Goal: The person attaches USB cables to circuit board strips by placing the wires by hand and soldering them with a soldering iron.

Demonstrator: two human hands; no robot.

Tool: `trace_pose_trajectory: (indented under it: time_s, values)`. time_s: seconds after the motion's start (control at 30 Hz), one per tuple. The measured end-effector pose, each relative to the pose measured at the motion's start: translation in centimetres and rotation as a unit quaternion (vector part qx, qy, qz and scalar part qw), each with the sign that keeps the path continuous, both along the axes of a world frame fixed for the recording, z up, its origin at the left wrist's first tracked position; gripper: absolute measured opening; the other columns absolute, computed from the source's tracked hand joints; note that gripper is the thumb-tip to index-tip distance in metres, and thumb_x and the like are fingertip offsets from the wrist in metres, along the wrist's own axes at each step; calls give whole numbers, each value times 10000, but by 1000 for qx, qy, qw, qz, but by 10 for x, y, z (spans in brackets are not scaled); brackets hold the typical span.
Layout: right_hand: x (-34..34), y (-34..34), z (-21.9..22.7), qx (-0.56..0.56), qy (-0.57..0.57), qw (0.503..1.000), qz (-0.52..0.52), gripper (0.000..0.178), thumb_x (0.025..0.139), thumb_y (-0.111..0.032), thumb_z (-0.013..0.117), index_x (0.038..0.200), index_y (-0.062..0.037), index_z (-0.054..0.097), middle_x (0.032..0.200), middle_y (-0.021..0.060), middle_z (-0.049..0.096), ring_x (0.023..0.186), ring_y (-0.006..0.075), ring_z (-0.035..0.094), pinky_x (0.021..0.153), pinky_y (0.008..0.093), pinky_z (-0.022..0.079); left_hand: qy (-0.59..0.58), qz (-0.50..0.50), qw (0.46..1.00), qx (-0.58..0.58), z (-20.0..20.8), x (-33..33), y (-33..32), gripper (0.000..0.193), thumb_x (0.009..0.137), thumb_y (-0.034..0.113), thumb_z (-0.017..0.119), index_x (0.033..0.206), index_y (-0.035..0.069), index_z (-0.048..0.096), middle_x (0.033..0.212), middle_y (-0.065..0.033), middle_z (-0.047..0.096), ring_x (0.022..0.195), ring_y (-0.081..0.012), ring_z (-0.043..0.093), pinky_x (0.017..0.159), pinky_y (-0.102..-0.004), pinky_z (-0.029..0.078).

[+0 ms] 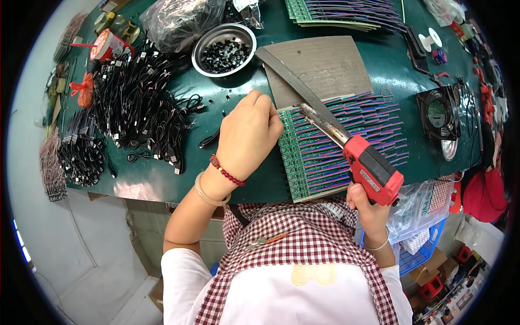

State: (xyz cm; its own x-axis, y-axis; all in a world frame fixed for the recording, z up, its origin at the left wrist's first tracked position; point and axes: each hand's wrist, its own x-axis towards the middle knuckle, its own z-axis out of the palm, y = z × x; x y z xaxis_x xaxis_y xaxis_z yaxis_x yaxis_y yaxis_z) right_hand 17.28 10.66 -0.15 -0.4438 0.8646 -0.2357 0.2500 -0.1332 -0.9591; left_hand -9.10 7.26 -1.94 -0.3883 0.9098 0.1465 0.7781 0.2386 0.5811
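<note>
Soldering gun (pixel 375 170) sits gripped in right hand (pixel 369 210), left hand (pixel 248 129) curled, over green table (pixel 265 181) near white wall (pixel 59 244).

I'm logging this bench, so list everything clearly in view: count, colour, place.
bench: 1, green, centre
boards: many, green with coloured wires, centre and top
sheet: 1, brown, upper centre
bar: 1, grey, over sheet
bowl: 1, silver, top
parts: many, black, in bowl
cables: many, black, left
cup: 1, red and white, left
bags: several, clear, scattered
fan: 1, black, right
spool: 1, white, right
crate: 1, blue, lower right
apron: 1, maroon check, bottom
gun: 1, red and black, over wires
left grip: 1, bare, by boards
right grip: 1, bare, on gun
</note>
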Motion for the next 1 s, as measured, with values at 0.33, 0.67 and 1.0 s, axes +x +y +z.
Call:
trace_pose_trajectory:
  time_s: [0.33, 0.67, 1.0]
  values:
    - [-14, 4, 4, -3, -39, 998, 39, 225, 770, -142, 727, 900, 6, 619, 792, 52, 611, 656, 116, 557, 599, 264, 452, 2, -10, 1000, -4, -1, -6, 4, 82, 728, 30, 605, 753, 17, 528, 762, -116, 561, 668, -324, 568, 595, -395, 454]
    - [-16, 4, 7, 38, -60, 995, 67, 223, 762, -116, 716, 928, 6, 630, 804, 77, 605, 652, 161, 578, 604, 283, 460, 24, -13, 999, -17, -3, -6, 5, 80, 727, 27, 597, 745, 15, 519, 753, -123, 556, 678, -332, 571, 594, -406, 461]
    - [-11, 2, 4, -18, -40, 998, 45, 194, 783, -101, 702, 936, -7, 628, 817, 51, 594, 673, 138, 553, 619, 277, 452, 25, -21, 999, -12, -2, -7, 6, 72, 733, 31, 591, 743, 15, 522, 749, -129, 553, 683, -339, 569, 605, -412, 462]
